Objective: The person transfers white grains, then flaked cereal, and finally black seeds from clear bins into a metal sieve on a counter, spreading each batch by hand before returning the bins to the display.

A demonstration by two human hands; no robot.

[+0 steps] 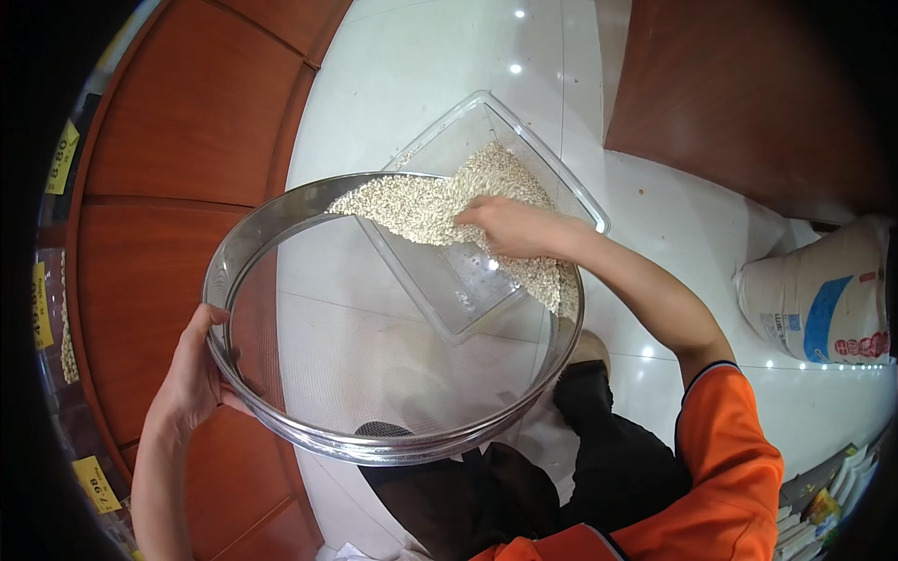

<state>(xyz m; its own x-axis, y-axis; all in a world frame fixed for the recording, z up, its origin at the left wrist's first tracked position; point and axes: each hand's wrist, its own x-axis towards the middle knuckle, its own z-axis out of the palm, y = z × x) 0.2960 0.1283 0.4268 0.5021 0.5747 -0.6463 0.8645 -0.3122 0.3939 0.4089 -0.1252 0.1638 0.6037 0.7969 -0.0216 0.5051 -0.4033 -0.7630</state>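
A large round metal sieve [393,449] with a fine mesh is tilted in front of me. My left hand [200,365] grips its rim at the left. Pale grains [414,210] lie heaped at the far side of the mesh and spill over the far rim. My right hand [508,224] is in the grains with its fingers bent; its fingertips are partly hidden, and whether it holds any grain cannot be told. Beneath the sieve's far part is a clear plastic bin [484,105], with more grain in its far and right parts.
Reddish-brown wooden cabinets [168,266] with yellow price tags [63,158] run along the left. A brown wooden panel [708,105] stands at the upper right. A large white sack [786,301] with printing rests on the tiled floor [673,280]. Packets [824,512] lie at the lower right.
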